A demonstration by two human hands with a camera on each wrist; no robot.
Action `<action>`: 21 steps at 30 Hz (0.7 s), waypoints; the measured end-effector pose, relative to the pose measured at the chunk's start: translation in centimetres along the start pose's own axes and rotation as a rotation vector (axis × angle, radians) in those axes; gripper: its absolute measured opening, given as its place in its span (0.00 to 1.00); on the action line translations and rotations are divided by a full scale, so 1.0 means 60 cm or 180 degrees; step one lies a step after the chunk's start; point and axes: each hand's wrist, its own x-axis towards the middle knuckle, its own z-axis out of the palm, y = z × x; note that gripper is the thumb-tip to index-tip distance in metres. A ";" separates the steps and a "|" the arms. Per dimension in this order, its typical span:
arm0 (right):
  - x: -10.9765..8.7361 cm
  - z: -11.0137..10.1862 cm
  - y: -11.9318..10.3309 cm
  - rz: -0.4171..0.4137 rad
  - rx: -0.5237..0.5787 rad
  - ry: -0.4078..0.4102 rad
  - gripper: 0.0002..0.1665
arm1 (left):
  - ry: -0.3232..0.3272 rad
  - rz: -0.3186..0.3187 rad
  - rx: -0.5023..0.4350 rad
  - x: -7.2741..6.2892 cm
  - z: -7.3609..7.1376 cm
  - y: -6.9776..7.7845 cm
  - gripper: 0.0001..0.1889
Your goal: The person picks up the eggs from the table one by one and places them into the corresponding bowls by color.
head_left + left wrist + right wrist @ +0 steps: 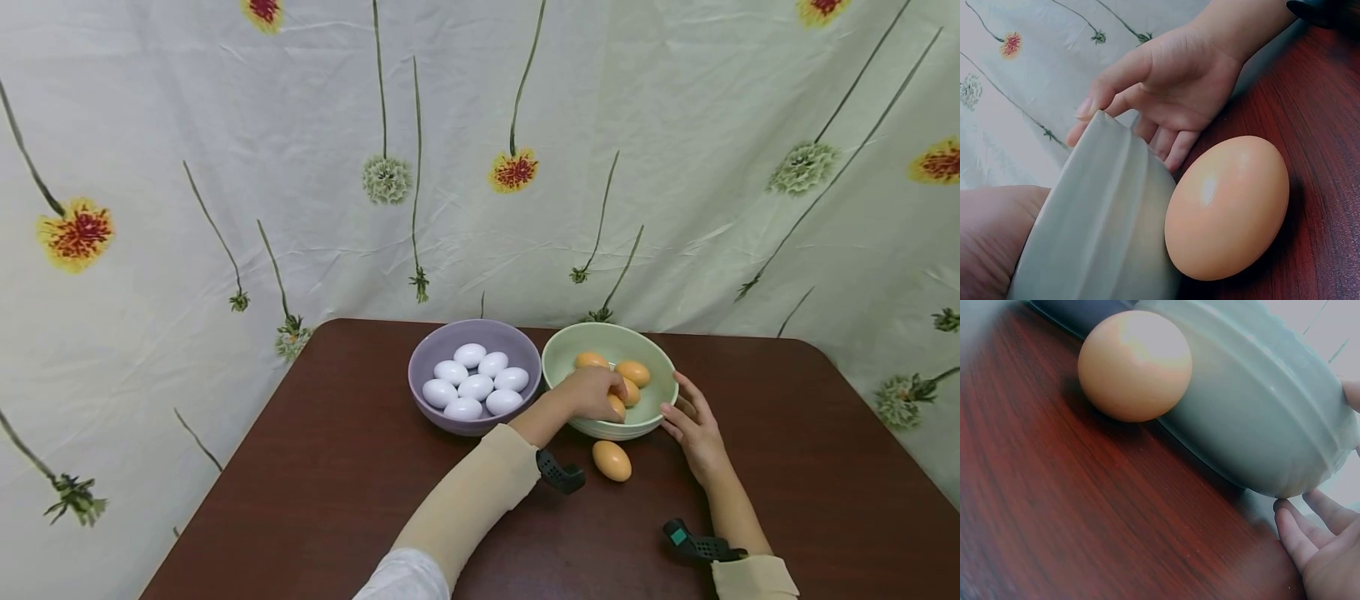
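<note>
My left hand (594,393) reaches over the near rim into a pale green bowl (558,354) and grips a brown egg (617,407), its fingers curled and partly hidden. Several other brown eggs (633,372) lie in that bowl. With thumb and fingers at the right side, my right hand (697,433) holds the green bowl by its rim and outer wall, as the left wrist view shows. One loose brown egg (1229,209) lies on the table, close against the bowl's near side. In the left wrist view, part of my left hand (994,234) is hidden behind the bowl wall.
A purple bowl (420,375) of several white eggs (476,387) stands left of the green bowl, very close to it. Both are near the back edge of a dark reddish-brown table (315,467). A white flowered cloth (315,125) hangs behind.
</note>
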 end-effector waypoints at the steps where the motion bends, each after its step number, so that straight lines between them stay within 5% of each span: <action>1: 0.000 0.000 0.000 0.0001 0.0002 0.0000 0.33 | -0.0014 -0.0022 0.0026 0.000 -0.001 0.001 0.15; 21: 0.001 -0.002 0.003 0.0009 0.0070 0.0008 0.34 | -0.0047 -0.0119 0.0098 0.002 0.002 0.002 0.15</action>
